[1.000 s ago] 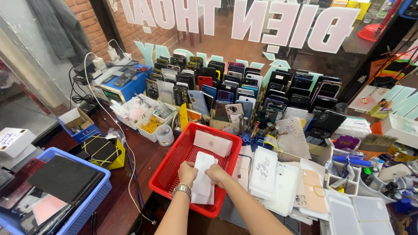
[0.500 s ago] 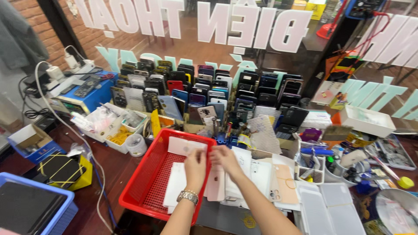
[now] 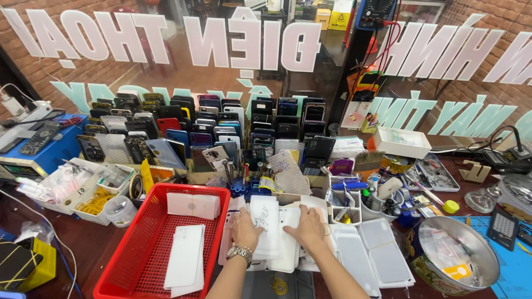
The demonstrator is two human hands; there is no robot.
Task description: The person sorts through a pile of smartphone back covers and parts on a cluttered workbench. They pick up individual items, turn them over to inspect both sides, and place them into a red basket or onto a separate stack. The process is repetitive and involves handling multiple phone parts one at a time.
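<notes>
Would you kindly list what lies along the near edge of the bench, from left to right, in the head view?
Yellow box → red basket → left hand → right hand → white trays → metal bowl → blue mat.

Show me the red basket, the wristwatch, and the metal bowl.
red basket (image 3: 145, 260), head view, on its bare mesh floor.
wristwatch (image 3: 239, 252), head view, on the metal band.
metal bowl (image 3: 481, 239), head view, on its right rim.
</notes>
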